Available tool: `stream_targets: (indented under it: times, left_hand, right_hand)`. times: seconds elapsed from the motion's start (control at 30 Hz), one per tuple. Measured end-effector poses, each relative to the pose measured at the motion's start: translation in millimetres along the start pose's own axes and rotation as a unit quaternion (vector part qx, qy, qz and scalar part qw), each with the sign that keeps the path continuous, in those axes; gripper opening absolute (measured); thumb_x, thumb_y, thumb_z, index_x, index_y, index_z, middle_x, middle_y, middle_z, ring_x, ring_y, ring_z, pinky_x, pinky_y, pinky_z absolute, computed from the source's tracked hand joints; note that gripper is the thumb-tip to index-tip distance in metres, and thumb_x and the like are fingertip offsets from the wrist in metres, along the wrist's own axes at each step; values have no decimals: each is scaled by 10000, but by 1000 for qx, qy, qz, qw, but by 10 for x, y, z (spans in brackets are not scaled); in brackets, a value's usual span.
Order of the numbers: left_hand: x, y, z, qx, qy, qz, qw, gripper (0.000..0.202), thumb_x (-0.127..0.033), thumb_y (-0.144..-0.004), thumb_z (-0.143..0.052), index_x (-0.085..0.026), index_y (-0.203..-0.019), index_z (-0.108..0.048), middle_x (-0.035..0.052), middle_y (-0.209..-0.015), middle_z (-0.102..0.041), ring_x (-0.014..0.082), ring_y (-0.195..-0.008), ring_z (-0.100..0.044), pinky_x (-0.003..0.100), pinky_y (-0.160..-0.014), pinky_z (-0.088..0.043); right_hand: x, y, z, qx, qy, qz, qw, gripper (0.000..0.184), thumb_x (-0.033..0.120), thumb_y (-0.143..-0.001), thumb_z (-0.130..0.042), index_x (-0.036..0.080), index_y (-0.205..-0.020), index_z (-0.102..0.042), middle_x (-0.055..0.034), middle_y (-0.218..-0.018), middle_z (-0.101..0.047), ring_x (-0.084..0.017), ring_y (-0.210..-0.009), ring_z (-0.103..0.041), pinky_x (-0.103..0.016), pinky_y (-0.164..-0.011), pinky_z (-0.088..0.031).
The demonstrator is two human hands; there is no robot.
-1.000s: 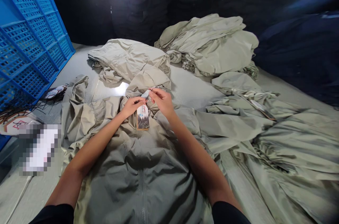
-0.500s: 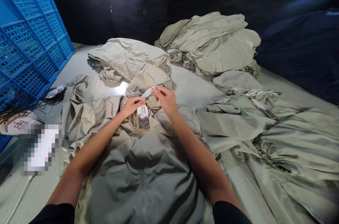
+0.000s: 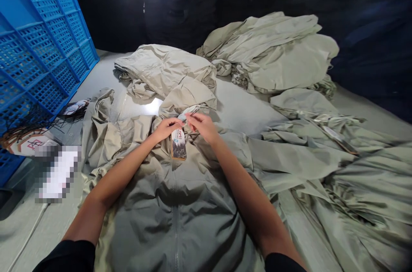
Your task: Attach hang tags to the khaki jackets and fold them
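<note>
Left hand [image 3: 167, 129] closed in a pinch at the top of a rectangular printed card hang tag [image 3: 178, 144]; right hand [image 3: 202, 127] pinched just beside it, apparently on a thin cord, too small to be sure; tag light, fairly stiff, best held by its card edges; long axis near upright, top toward the hands, lying on a crumpled sage-green nylon jacket [image 3: 180, 203], below the collar; blue plastic lattice crate [image 3: 41, 36] off left.
</note>
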State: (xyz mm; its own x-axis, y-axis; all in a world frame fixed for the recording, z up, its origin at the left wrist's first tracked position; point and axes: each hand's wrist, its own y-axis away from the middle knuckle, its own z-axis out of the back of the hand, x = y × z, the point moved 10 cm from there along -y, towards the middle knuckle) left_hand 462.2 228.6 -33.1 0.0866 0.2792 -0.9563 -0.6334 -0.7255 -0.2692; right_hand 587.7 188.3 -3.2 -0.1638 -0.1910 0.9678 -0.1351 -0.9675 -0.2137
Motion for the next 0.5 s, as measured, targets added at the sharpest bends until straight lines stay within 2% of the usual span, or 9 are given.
stream_targets:
  times: [0.03,0.1,0.2,0.33,0.5]
  left_hand:
    - [-11,2,-4,4,0,1,1000,398,-553,-803,-654,-158,-801,-697,20,-750,-679,142,-673,-582,251,-633,-429]
    - [-33,4,-9,6,0,4,1000,405,-560,-803,-650,-157,-789,-689,17,-737,-668,140,-664,-573,252,-626,-421]
    - [-32,5,-15,2,4,13,1000,412,-565,-794,-656,-155,-787,-688,17,-738,-665,139,-661,-567,253,-620,-411]
    - [28,-3,-19,-4,18,29,999,411,-564,-772,-679,-154,-800,-698,14,-730,-665,141,-653,-566,253,-611,-406]
    - [102,-16,-33,26,16,39,999,384,-533,-797,-670,-151,-810,-707,7,-694,-653,129,-626,-565,239,-595,-409]
  right_hand:
    - [-15,9,-59,28,12,0,1000,416,604,-774,-705,192,-729,-667,28,-535,-533,-95,-460,-443,-249,-445,-381]
    - [15,16,-86,41,27,20,999,433,581,-802,-693,192,-627,-618,30,-501,-501,-93,-459,-435,-255,-464,-374]
    - [106,-6,54,-21,8,53,998,429,573,-810,-689,202,-613,-602,21,-531,-518,-103,-471,-446,-268,-466,-372]
    - [135,-20,232,-104,-30,61,992,398,580,-777,-714,206,-662,-648,5,-588,-546,-118,-502,-460,-273,-457,-375]
    - [59,-10,169,-108,-43,46,992,392,582,-764,-719,205,-679,-654,6,-601,-547,-116,-512,-461,-262,-459,-382]
